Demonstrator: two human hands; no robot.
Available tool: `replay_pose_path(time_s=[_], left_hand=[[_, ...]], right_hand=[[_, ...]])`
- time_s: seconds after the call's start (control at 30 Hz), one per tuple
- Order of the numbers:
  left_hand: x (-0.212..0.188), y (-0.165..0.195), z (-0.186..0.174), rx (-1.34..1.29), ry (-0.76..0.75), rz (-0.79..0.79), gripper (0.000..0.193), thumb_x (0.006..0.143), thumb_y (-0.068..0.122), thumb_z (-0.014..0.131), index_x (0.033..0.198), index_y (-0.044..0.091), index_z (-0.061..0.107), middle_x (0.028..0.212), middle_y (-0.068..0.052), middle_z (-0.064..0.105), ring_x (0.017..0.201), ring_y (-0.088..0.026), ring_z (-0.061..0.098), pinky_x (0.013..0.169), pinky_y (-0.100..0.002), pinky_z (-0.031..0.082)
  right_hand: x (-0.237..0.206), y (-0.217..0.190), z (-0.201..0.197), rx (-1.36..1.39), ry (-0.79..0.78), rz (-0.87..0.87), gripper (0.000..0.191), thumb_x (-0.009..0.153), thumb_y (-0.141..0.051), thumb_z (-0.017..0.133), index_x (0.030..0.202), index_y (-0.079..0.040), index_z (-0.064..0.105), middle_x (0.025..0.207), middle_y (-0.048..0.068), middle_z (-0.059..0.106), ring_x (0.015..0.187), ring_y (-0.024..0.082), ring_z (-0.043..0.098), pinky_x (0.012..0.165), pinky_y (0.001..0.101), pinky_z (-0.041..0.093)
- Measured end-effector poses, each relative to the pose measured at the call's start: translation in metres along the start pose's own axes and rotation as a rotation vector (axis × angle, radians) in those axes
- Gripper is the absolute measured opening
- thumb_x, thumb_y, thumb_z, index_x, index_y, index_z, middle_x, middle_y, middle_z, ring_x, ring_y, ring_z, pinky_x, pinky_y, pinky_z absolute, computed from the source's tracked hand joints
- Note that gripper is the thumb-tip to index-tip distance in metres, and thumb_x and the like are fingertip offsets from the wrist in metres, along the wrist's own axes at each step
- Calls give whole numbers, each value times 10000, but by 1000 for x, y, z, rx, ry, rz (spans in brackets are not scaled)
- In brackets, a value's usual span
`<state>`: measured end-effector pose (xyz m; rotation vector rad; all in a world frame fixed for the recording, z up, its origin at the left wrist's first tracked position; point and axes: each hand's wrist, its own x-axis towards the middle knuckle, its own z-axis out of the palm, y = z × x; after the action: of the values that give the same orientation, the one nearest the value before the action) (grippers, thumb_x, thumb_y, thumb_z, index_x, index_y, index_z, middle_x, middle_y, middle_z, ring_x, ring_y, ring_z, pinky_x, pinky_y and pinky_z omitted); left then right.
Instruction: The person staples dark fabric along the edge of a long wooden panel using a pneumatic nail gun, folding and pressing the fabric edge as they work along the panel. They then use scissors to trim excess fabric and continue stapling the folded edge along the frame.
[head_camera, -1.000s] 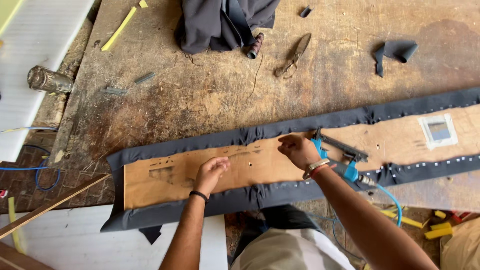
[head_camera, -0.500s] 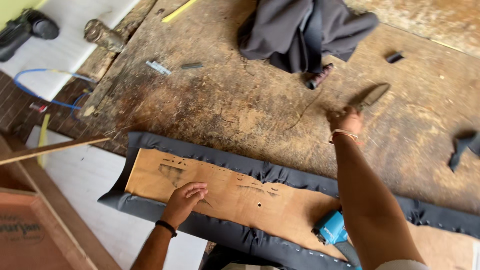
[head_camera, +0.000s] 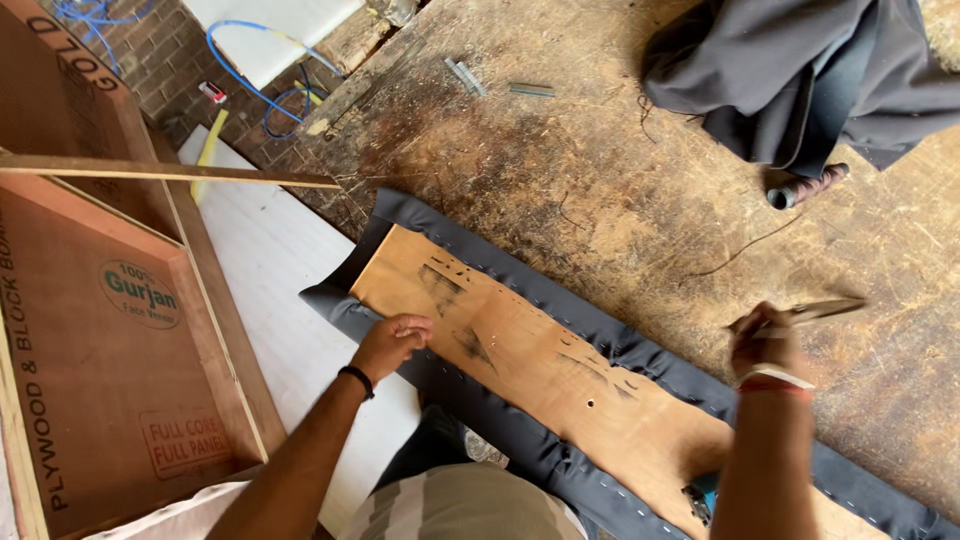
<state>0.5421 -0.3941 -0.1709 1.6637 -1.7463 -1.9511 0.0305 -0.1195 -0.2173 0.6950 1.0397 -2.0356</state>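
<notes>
A long plywood panel (head_camera: 530, 365) wrapped in dark grey fabric (head_camera: 470, 250) lies on the worn wooden workbench (head_camera: 560, 170). My left hand (head_camera: 392, 343) rests on the panel's near edge, fingers curled on the fabric fold. My right hand (head_camera: 765, 340) is lifted above the bench beyond the panel and grips a pair of scissors (head_camera: 815, 311) by the handles, blades pointing right. A blue staple tool (head_camera: 700, 497) lies on the panel by my right forearm, mostly hidden.
A heap of dark cloth (head_camera: 810, 70) lies at the bench's far right, a small roll (head_camera: 805, 188) beside it. Staple strips (head_camera: 465, 75) sit at the far edge. A plywood box (head_camera: 110, 330) stands at the left, a blue hose (head_camera: 255, 85) beyond.
My right hand left the panel, reached across the bench to the scissors and picked them up. My left hand stayed on the panel's edge. The view swung left.
</notes>
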Motion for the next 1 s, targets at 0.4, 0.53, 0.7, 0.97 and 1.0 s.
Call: replay_pose_path(time_s=[0.4,0.53,0.7,0.97,1.0], left_hand=[[140,44,-98,-111,333,176,117,944,208,675,1044,168,721,962,6,744,780,-108,692,622,-295,562],[181,57,-113,238,131,207,474,1133,272,658,911,-105,478,819,-371,431,628,-494,419,477,-474,378],[202,65,-113,-515,24,63,324,849,88,806,1010,135,529,904,-46,672,753,-172,697,583,-308,561],[214,71,-123,-400,-47,270,241,857,16,791,921,85,569,793,-60,678,672,-144,702,559,-270,595],[213,70,-124,-373,-30,251,250,851,13,790,899,92,558,779,-56,689,666,-143,715,546,-267,591]], right_hand=[[-188,301,89,-941,-218,68,533,879,-528,652,767,-7,621,534,84,520,433,200,528,404,329,414],[-227,381,123,-768,-339,194,564,869,-602,641,794,-45,592,553,28,475,472,171,526,420,317,418],[-245,435,135,-846,-248,329,595,870,-588,659,716,-23,555,529,53,453,403,202,464,377,336,353],[-247,494,176,-754,-159,333,549,872,-558,688,685,-73,514,536,41,433,432,181,459,407,331,360],[-245,497,182,-746,-160,312,560,878,-565,687,679,-76,501,540,37,431,440,175,459,413,326,364]])
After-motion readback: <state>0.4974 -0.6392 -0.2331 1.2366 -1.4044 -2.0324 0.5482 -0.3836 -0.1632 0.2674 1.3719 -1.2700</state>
